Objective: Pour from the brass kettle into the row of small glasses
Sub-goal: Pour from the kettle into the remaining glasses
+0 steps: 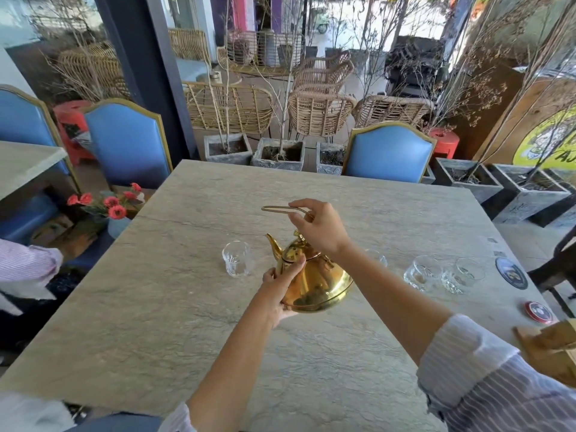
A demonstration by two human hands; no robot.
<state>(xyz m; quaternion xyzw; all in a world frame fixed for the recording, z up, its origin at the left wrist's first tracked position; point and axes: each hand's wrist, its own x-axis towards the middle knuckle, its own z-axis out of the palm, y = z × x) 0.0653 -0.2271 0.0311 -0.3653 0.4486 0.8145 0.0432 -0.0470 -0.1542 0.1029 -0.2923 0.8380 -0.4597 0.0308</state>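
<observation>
Striped sleeve [486, 378] aside, my left hand [280, 294] cups the brass kettle [314, 282] mid-table; my right hand [318, 226] pinches its wire handle [280, 209]. Spout points to ten o'clock, toward the nearest glass [236, 258]. I'd tip slowly, belly steadied, then work toward the glasses at three o'clock [422, 272].

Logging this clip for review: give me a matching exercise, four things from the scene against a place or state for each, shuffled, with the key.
Things:
1. brass kettle
2. left hand
3. right hand
4. leftmost glass

Places or states:
A. pinches the wire handle above the lid
B. stands upright beyond the spout, looks empty
C. tilted, spout pointing left
D. cups the kettle's side and underside

Pairs: 1-C, 2-D, 3-A, 4-B
</observation>
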